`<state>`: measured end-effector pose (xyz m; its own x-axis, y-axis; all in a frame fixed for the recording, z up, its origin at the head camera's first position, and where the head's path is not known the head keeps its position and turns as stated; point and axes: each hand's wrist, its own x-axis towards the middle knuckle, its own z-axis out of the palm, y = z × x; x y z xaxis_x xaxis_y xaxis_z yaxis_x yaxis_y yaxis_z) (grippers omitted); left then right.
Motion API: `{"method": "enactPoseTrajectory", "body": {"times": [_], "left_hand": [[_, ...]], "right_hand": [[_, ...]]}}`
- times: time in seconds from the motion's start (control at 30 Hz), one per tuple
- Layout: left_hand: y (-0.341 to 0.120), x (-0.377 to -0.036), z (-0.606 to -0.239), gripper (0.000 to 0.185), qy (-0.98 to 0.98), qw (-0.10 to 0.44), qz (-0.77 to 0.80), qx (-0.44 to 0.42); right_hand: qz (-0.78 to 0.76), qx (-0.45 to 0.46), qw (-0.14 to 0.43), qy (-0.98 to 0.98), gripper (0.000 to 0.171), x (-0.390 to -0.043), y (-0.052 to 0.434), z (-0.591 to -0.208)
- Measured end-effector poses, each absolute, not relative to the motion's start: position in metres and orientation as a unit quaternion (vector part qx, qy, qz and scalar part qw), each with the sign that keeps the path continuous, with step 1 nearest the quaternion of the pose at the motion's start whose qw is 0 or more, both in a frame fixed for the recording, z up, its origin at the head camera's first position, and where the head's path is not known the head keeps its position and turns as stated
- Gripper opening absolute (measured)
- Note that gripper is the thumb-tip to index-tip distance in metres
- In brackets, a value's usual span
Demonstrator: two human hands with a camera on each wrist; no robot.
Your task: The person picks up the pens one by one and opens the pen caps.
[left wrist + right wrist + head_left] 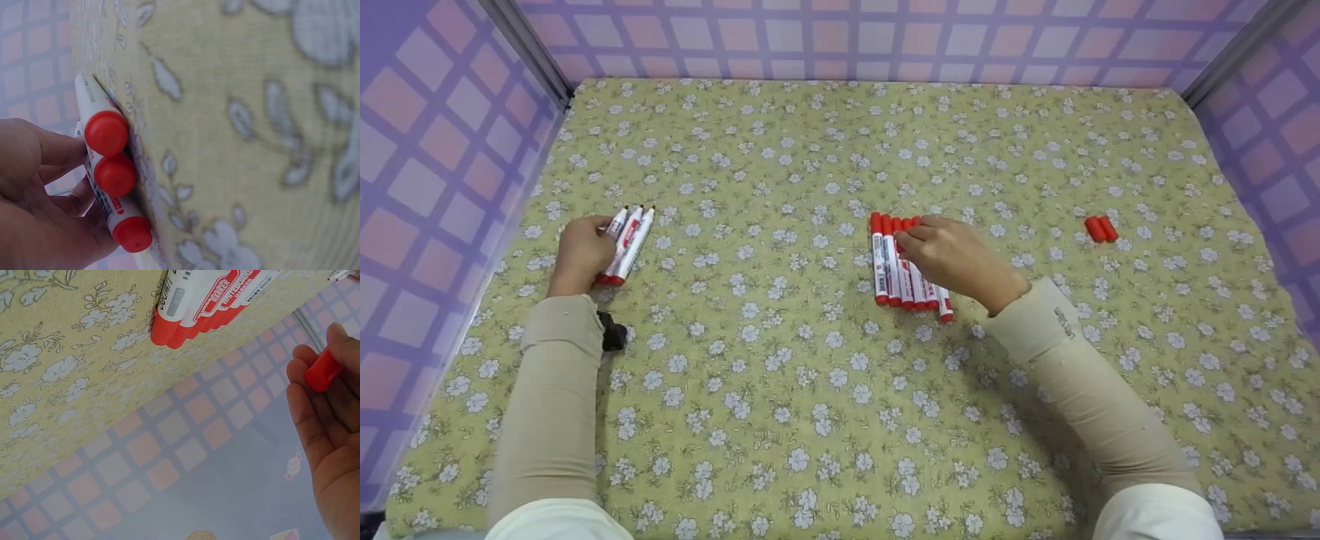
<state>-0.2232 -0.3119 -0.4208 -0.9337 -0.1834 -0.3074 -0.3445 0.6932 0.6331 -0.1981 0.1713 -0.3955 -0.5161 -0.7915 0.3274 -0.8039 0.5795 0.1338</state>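
Plastic markers (901, 262), centre frame on the floral surface (780, 390), look light, stiff and slick-barrelled, best pinched mid-barrel; right hand (956, 259) grip curls over them, left hand (581, 251) holds three uncapped markers (624, 244).

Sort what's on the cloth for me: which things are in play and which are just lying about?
In play:
left hand on three uncapped markers
right hand on the row of capped markers, a red cap in its fingers

Lying about:
two loose caps
small black object by the left sleeve
floral cloth
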Motion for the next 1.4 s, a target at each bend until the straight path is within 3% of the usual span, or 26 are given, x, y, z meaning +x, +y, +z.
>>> {"method": "enactPoseTrajectory", "body": {"times": [0.77, 1.0, 1.4], "left_hand": [[-0.311, -0.223, -0.42, 0.053, 0.898, 0.129, 0.382, -0.176], [-0.308, -0.225, -0.42, 0.049, 0.937, 0.047, 0.316, -0.145], [-0.28, -0.228, -0.414, 0.042, 0.935, -0.021, 0.333, -0.12]], "right_hand": [[0.018, 0.455, 0.185, -0.871, 0.012, -0.199, 0.177, -0.398], [0.026, 0.445, 0.183, -0.876, 0.016, -0.201, 0.184, -0.397], [0.072, 0.412, 0.2, -0.886, 0.027, -0.212, 0.207, -0.402]]}}
